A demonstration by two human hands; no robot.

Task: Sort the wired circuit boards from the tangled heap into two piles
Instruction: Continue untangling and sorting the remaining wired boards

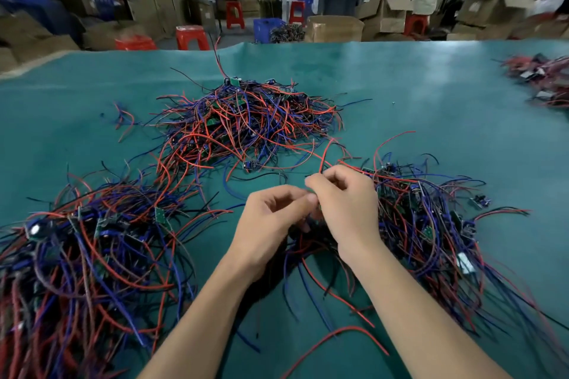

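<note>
A tangled heap of wired circuit boards (249, 120) with red, blue and black wires lies at the middle of the green mat. One pile (83, 252) spreads at the near left, another pile (431, 218) at the near right. My left hand (271, 221) and my right hand (345, 206) meet in the middle, fingers pinched together on a small wired board (315, 218) that is mostly hidden between them. Its wires trail down under my wrists. A red wire (326, 151) rises from my right fingers.
The green mat (431, 101) covers the table. A further bunch of wired parts (542, 80) lies at the far right edge. Behind the table are cardboard boxes, red stools (192, 37), a blue crate (266, 29) and people at benches.
</note>
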